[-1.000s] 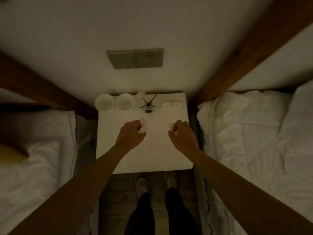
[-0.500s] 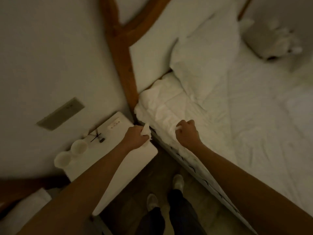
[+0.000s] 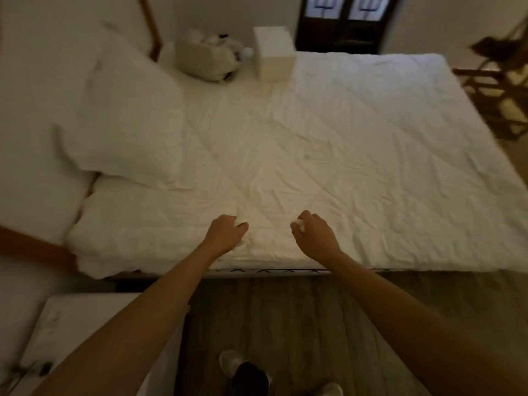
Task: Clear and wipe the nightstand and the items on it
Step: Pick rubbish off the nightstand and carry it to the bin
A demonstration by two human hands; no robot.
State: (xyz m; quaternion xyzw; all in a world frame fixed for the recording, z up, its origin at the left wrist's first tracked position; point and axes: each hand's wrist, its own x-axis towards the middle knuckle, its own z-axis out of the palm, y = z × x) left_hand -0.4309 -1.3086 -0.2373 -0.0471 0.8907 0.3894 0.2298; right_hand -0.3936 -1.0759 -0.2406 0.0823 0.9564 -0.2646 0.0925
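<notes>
My left hand (image 3: 225,234) is curled round a small white wad of tissue (image 3: 243,242), held just over the near edge of the bed. My right hand (image 3: 314,235) pinches another small white piece (image 3: 297,223) beside it. The white nightstand (image 3: 94,324) lies at the lower left under my left forearm. A small black clock (image 3: 43,367) stands on its far end, partly cut off by the frame. What else is on the nightstand is out of view.
A wide bed with a white quilt (image 3: 343,155) fills the middle, with a pillow (image 3: 108,115) at the left. A beige bag (image 3: 205,58) and a white box (image 3: 274,52) sit at its far side. Wooden floor (image 3: 285,324) lies below; a chair (image 3: 500,90) stands at the right.
The view has swung right from the nightstand to the bed. Both hands, each holding its white piece, moved off the nightstand top and now hover over the bed's near edge.
</notes>
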